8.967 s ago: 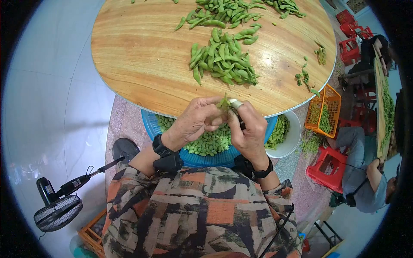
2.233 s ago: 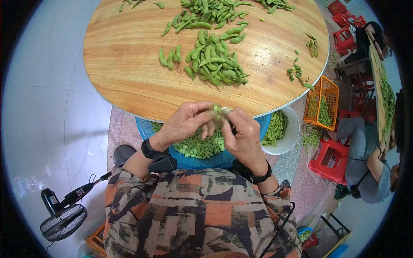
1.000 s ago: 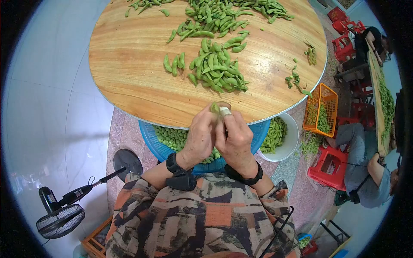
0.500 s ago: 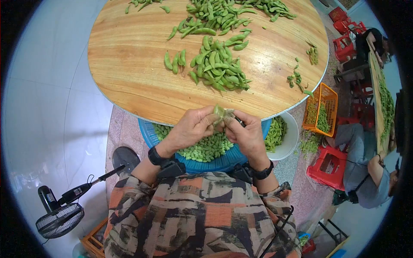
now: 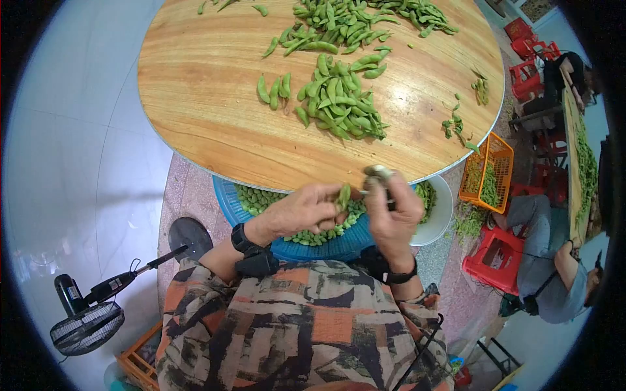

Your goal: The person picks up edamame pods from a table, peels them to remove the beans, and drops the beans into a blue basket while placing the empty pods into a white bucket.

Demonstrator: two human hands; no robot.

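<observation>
My left hand [image 5: 305, 210] is closed, pinching a green bean pod [image 5: 343, 195] between thumb and fingers above the blue basket [image 5: 228, 207]. Shelled green beans [image 5: 257, 197] fill that basket below my hands. To the right, my right hand [image 5: 395, 221] is raised and curled, apart from the pod. Something small and dark shows in its fingers, with a pale covering near the fingertips; motion blur hides what it is. Just beyond my hands, a pile of bean pods [image 5: 342, 104] lies on the round wooden table [image 5: 208, 130].
At the right stand a white bucket [image 5: 445, 208] holding green pods or husks and an orange crate [image 5: 499, 156]. A red stool [image 5: 493, 260] is near a seated person [image 5: 551, 280] at another table. A black fan [image 5: 88, 326] stands at the left.
My hands have come apart: the right moved right and up from the pod, while the left shifted slightly right and lower. The view has tilted slightly.
</observation>
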